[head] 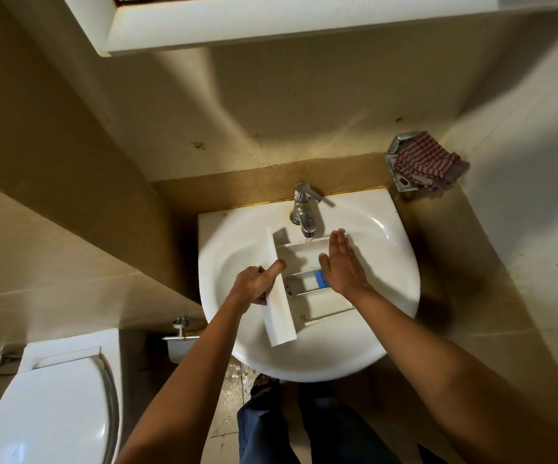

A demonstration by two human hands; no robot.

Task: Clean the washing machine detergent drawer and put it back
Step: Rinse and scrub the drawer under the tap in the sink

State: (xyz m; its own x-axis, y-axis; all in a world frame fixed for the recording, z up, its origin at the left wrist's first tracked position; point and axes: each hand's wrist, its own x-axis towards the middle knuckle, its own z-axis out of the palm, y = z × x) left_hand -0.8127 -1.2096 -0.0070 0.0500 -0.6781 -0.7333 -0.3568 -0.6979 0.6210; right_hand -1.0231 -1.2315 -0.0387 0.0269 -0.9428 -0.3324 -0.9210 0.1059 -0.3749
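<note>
White plastic fills our left hand [255, 284]: its fingers curl round the front panel of the detergent drawer [281, 316], we judge to steady it across the sink [398, 262]; the tap [304, 209] drips a thin stream onto the drawer's far end, likely rinsing it; our right hand [341, 262] lies flat, fingers straight, on its right side; a striped cloth [428, 162] hangs well apart.
</note>
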